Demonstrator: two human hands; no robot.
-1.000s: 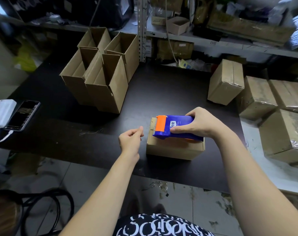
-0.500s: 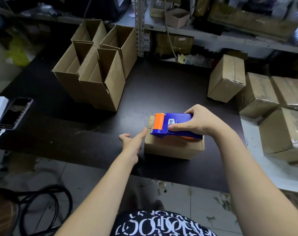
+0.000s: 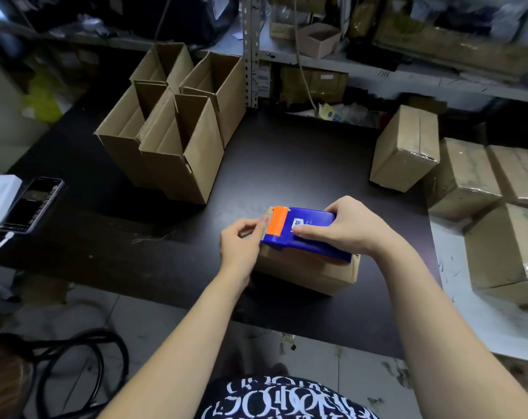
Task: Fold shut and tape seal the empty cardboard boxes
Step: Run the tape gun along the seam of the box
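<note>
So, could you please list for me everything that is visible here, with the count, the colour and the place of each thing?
plastic tape dispenser: one, blue body with orange front, on the small box
small closed cardboard box: one, brown, table's near side, under the dispenser
tall open cardboard boxes: four, brown, table's back left
taped cardboard boxes: at least four, brown, right side
flat smartphone: one, black, table's left edge
box-shaped device with cable: one, white, beside the smartphone
wide table: one, dark, centre
looped cables: count unclear, black, floor at lower left
left hand: one, pinches at the dispenser's orange front
right hand: one, grips the dispenser's blue body
</note>
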